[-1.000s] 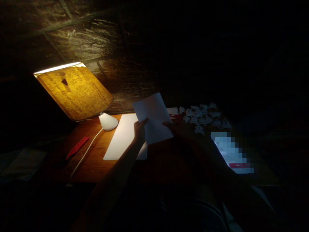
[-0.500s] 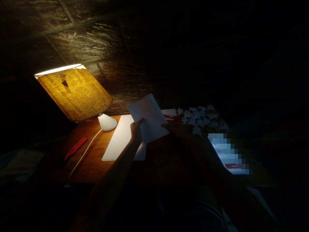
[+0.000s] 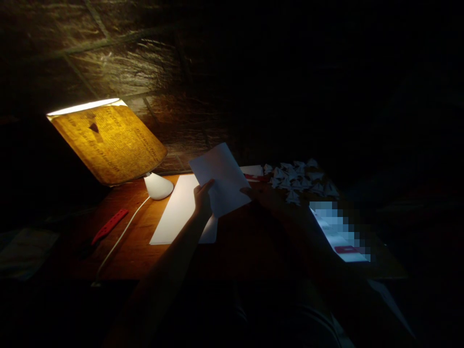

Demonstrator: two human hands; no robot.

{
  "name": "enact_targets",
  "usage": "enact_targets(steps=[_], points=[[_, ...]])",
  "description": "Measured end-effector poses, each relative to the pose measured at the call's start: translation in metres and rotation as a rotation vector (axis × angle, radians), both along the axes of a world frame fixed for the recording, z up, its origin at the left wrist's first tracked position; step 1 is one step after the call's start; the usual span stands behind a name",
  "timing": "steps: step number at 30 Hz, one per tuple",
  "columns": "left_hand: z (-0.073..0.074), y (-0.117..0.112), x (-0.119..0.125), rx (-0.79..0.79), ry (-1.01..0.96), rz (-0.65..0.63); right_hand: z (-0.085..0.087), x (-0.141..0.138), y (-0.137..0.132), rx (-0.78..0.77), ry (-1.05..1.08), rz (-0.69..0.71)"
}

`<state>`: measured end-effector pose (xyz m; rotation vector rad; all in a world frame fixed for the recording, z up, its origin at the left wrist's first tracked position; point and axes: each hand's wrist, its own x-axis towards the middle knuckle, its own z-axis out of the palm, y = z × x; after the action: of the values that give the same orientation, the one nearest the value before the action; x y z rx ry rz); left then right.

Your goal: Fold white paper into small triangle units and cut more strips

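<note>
A sheet of white paper [image 3: 224,176] is held up and tilted over the table, between both hands. My left hand [image 3: 203,195] grips its lower left edge, thumb on the near face and fingers behind. At the right corner my right hand [image 3: 255,194] pinches the same sheet; it lies in deep shadow, with most fingers hidden. Beneath and to the left, more white paper [image 3: 172,217] lies flat on the wooden table [image 3: 134,251], partly covered by my left forearm.
A lit lamp [image 3: 108,145] with a printed shade stands at the left, its white cord [image 3: 121,237] running to the front edge. Near it lies a red strip-like object [image 3: 110,224]. Several folded paper pieces [image 3: 293,179] sit at the back right, and a glowing, pixelated screen [image 3: 344,241] nearer the right.
The whole view has shifted slightly, so things sit a little further left. Both hands keep hold of the sheet, with almost no other movement.
</note>
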<state>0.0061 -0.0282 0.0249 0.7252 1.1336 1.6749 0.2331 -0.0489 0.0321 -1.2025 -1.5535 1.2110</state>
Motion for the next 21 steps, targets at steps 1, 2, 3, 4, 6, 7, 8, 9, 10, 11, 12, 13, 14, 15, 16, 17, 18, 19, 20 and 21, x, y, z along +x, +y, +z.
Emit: enact_targets(steps=[1,2,3,4,6,7,8,9,10,11,12,13,14,15,16,17,18,19,20,21], points=[[-0.0006,0.0007,-0.0011,0.002,0.005,0.011,0.0010,-0.0002,-0.0008,-0.021,0.002,-0.003],[-0.0012,0.0014,-0.0023,0.002,0.010,0.021,0.0020,-0.0004,-0.0016,-0.038,0.002,-0.007],[-0.0019,0.0021,-0.0034,0.001,0.014,0.027,0.0029,-0.0005,-0.0023,-0.045,-0.003,-0.004],[-0.0025,0.0027,-0.0045,0.002,0.017,0.029,0.0035,-0.0005,-0.0028,-0.044,-0.008,0.003],[-0.0033,0.0030,-0.0058,0.005,0.020,0.029,0.0038,-0.0003,-0.0030,-0.034,-0.024,0.014],[-0.0034,0.0029,-0.0061,0.005,0.020,0.028,0.0032,-0.0001,-0.0026,-0.032,-0.035,0.011],[-0.0033,0.0026,-0.0062,0.004,0.020,0.028,0.0022,0.0001,-0.0019,-0.030,-0.043,0.006],[-0.0029,0.0022,-0.0060,0.001,0.020,0.028,0.0009,0.0003,-0.0010,-0.027,-0.043,0.002],[-0.0024,0.0017,-0.0057,-0.003,0.019,0.028,-0.0006,0.0005,0.0001,-0.021,-0.039,0.001],[-0.0017,0.0012,-0.0052,-0.005,0.017,0.030,-0.0021,0.0006,0.0013,-0.015,-0.032,0.003],[-0.0010,0.0008,-0.0047,-0.005,0.014,0.030,-0.0035,0.0006,0.0024,-0.012,-0.028,0.007],[-0.0004,0.0004,-0.0042,-0.004,0.012,0.031,-0.0046,0.0005,0.0033,-0.012,-0.028,0.009],[0.0000,0.0002,-0.0038,-0.002,0.011,0.031,-0.0052,0.0004,0.0038,-0.016,-0.029,0.006],[0.0002,0.0002,-0.0036,0.001,0.013,0.032,-0.0053,0.0002,0.0039,-0.022,-0.030,0.002],[0.0002,0.0002,-0.0035,0.002,0.019,0.032,-0.0047,0.0000,0.0035,-0.029,-0.029,0.000],[-0.0001,0.0004,-0.0036,0.001,0.026,0.032,-0.0036,-0.0001,0.0026,-0.037,-0.025,0.001],[-0.0005,0.0007,-0.0040,-0.001,0.034,0.034,-0.0020,-0.0003,0.0014,-0.048,-0.021,0.005],[-0.0010,0.0011,-0.0046,-0.001,0.038,0.038,-0.0001,-0.0005,0.0001,-0.064,-0.018,0.011],[-0.0013,0.0015,-0.0052,0.001,0.040,0.042,0.0018,-0.0007,-0.0012,-0.077,-0.015,0.018],[-0.0016,0.0019,-0.0059,0.004,0.040,0.045,0.0036,-0.0010,-0.0022,-0.082,-0.012,0.024]])
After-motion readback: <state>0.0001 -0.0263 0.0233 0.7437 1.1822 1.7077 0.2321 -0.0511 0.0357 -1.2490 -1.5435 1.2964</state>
